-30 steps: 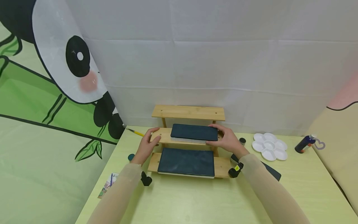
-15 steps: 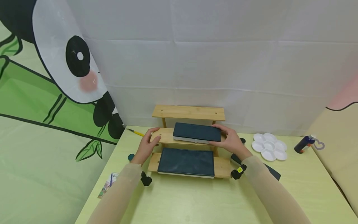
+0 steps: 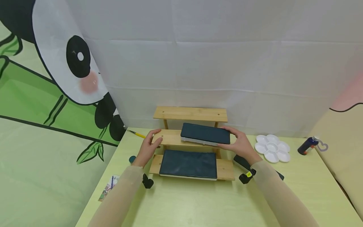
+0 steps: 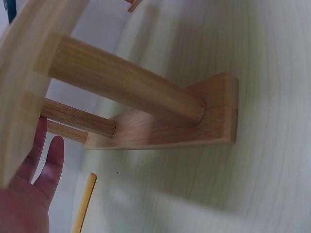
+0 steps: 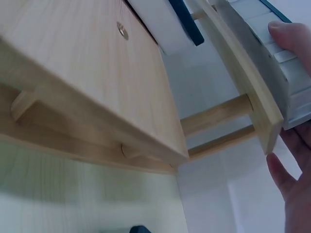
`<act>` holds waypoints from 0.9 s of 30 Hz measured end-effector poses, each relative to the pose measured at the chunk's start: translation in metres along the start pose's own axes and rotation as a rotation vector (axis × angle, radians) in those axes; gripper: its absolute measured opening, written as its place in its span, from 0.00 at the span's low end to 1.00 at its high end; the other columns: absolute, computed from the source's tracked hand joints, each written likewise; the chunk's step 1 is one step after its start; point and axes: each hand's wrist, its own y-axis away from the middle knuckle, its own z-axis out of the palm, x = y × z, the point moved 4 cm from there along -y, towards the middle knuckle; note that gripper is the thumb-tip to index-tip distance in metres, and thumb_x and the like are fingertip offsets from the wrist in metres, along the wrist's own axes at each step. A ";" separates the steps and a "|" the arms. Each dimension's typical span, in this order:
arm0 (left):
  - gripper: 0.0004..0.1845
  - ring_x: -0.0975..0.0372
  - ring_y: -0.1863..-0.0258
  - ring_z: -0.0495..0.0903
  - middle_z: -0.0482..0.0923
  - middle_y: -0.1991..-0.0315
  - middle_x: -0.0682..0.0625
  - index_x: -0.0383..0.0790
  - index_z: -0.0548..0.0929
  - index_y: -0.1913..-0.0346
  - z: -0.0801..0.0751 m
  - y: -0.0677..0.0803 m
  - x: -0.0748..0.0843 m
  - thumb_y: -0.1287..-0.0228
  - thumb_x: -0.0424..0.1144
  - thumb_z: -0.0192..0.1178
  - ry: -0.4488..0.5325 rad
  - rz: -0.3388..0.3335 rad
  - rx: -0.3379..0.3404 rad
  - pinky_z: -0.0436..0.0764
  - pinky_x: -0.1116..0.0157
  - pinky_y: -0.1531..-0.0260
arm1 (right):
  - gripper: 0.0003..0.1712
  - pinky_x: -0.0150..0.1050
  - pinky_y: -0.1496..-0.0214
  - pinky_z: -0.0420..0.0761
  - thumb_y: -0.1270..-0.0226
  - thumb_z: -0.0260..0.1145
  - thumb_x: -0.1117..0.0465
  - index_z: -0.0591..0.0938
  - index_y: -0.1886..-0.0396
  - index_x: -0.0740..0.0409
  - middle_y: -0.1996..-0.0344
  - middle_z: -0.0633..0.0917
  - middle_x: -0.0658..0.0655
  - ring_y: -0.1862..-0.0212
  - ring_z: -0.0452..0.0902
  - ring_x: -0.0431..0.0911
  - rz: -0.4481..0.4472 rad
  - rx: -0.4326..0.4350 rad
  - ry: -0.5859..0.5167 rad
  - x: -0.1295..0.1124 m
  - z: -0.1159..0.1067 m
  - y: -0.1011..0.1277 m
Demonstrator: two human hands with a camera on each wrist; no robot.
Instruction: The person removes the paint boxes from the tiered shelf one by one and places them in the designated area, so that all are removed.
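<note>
Dark-topped box [image 3: 205, 133] with pale sides is over the right part of the wooden stand's [image 3: 190, 113] middle shelf [image 3: 170, 137]; whether it rests there fully or is slightly raised is hard to tell. The right hand [image 3: 238, 144] grips its right end between thumb and fingers. At the stand's left, the left hand [image 3: 148, 145] holds that shelf's end. A larger dark-topped case [image 3: 188, 164] lies on the stand's lowest shelf [image 3: 225, 169]; a white palette [image 3: 272, 147] and dark bottle [image 3: 307, 146] are right of the stand.
</note>
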 end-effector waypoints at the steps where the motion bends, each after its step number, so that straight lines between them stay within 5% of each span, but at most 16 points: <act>1: 0.28 0.44 0.28 0.68 0.56 0.19 0.43 0.42 0.67 0.22 0.001 0.002 0.005 0.19 0.43 0.58 0.001 -0.005 -0.004 0.77 0.39 0.40 | 0.49 0.72 0.28 0.61 0.47 0.85 0.43 0.76 0.26 0.46 0.26 0.74 0.54 0.24 0.63 0.60 -0.004 0.006 0.002 0.001 -0.002 0.001; 5: 0.29 0.43 0.28 0.68 0.56 0.19 0.42 0.41 0.68 0.22 0.001 0.005 0.014 0.19 0.43 0.59 0.007 -0.003 -0.009 0.76 0.39 0.40 | 0.47 0.72 0.29 0.61 0.47 0.85 0.44 0.77 0.27 0.39 0.28 0.75 0.54 0.26 0.65 0.59 0.004 0.022 0.009 0.005 -0.009 0.006; 13: 0.28 0.44 0.20 0.54 0.55 0.18 0.41 0.40 0.68 0.23 0.001 0.006 0.015 0.19 0.43 0.59 -0.001 -0.001 -0.006 0.77 0.40 0.40 | 0.46 0.70 0.31 0.65 0.44 0.85 0.51 0.77 0.26 0.48 0.31 0.78 0.57 0.28 0.67 0.60 0.038 0.044 -0.043 0.008 -0.028 0.022; 27: 0.28 0.44 0.25 0.64 0.56 0.19 0.43 0.41 0.68 0.23 0.000 0.006 0.015 0.19 0.43 0.59 0.008 -0.015 -0.006 0.77 0.40 0.40 | 0.46 0.73 0.33 0.65 0.42 0.84 0.55 0.75 0.25 0.49 0.30 0.76 0.64 0.29 0.67 0.65 0.058 0.130 0.038 0.024 -0.071 0.055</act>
